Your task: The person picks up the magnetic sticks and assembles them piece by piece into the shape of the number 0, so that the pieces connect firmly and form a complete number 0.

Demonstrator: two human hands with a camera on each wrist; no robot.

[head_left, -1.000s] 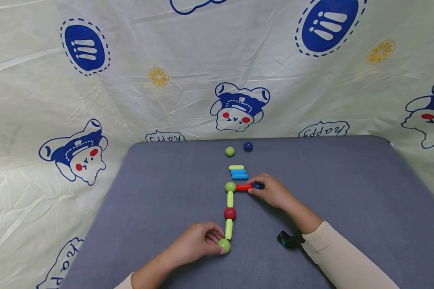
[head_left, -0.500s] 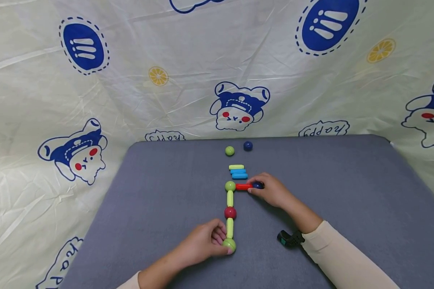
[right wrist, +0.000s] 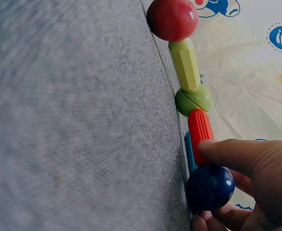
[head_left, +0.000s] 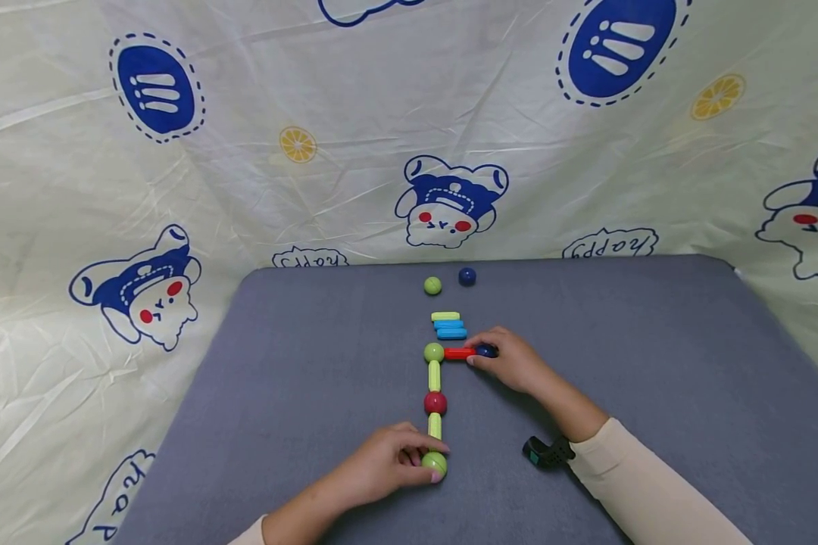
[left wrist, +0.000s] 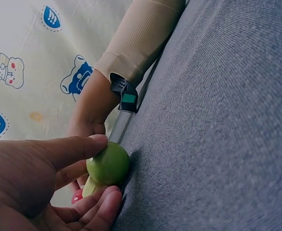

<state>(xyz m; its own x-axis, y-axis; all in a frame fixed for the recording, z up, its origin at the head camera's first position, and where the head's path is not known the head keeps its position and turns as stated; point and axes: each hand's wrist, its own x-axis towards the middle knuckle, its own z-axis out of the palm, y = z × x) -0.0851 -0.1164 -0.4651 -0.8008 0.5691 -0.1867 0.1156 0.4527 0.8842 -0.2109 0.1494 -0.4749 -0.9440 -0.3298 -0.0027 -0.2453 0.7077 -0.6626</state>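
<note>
Seven pieces lay in a bent line on the surface [head_left: 300, 393], listed from the near end: near green ball [head_left: 433, 462], near yellow rod [head_left: 435, 426], red ball [head_left: 435, 403], far yellow rod [head_left: 434, 376], corner green ball [head_left: 434, 353], red rod [head_left: 457, 353], blue ball [right wrist: 210, 188]. The line turned at the corner green ball.

Left hand [head_left: 390, 458]: fingers pinched the near green ball; one finger hid its meeting with the near yellow rod from the head view. In the left wrist view that rod showed only in part, the red ball as a sliver; the hand was cut off at the edge.

Right hand [head_left: 518, 363]: fingers pinched the red rod at its outer end and touched the blue ball, partly covered in the head view. In the right wrist view the red ball was clipped at the top; the owner of a blue sliver [right wrist: 189, 148] behind the red rod could not be told.

Loose, beyond the line: short yellow rod [head_left: 446, 316] and two blue rods [head_left: 452, 334], side by side; farther, loose green ball [head_left: 432, 285] and dark ball [head_left: 467, 276], apart.

Also: black strap [head_left: 552, 452] at the right sleeve [head_left: 654, 484], details hard to make out; left sleeve [head_left: 251, 534], mostly out of frame; printed cloth [head_left: 354, 197] behind, some figures cut off.
</note>
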